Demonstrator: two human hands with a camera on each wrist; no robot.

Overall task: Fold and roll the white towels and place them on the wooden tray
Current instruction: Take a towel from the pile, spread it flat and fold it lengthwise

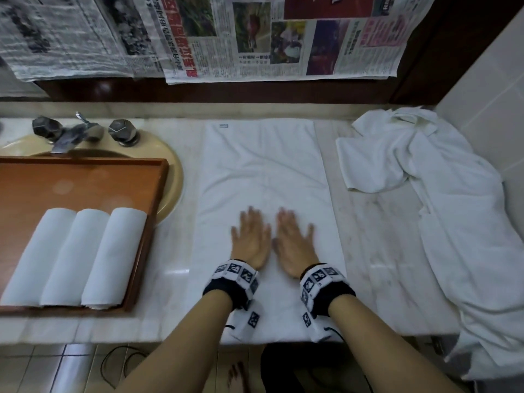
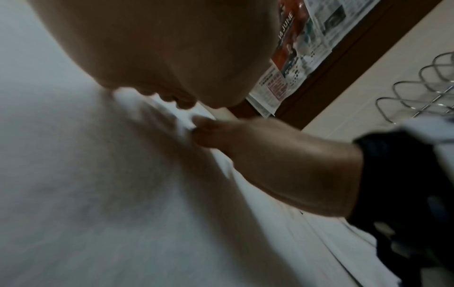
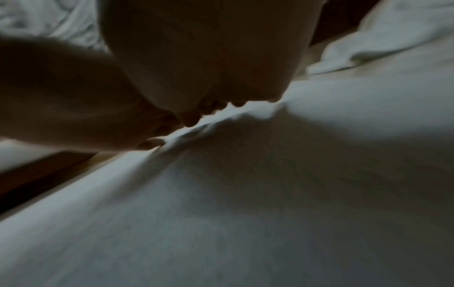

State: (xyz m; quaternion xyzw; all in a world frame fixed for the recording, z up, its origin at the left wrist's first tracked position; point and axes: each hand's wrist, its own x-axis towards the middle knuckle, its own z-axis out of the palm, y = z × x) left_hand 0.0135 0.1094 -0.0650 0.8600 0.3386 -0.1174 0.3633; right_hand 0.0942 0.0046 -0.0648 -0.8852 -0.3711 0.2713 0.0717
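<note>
Now Smoothing the Fourth Towel Flat

Both hands lie flat, fingers spread wide, side by side on the lower middle of the towel (image 1: pixel 263 177) stretched lengthwise down the counter (image 1: pixel 377 251) at the centre of the head view. The left hand (image 1: pixel 251 236) and the right hand (image 1: pixel 296 239) hold nothing; the palms simply press the cloth. Their fingers look smeared in the picture, so the exact fingertip positions are hard to read.

At lower left of the frame, the wooden tray (image 1: pixel 153 222) sits partly over the sink (image 1: pixel 173 165) and carries three rolled towels (image 1: pixel 76 256) lying side by side against its near right corner. A loose pile of white cloth (image 1: pixel 425 165) sprawls along the right side of the frame, well apart from the tray.

The step in hand appears to be flattening before rolling. To do it well, I would sweep the palms outward toward the long edges, chasing the creases visible in the upper half of the cloth, and keep the edges parallel so the roll comes out even like the three already on the tray.

Both wrist views are dark and blurred: each shows a palm low over white fabric and little else. The near end of the towel hangs at the counter's edge behind the forearms. How many towels are in the pile at right cannot be told. The tray's left part is cut off by the frame.
</note>
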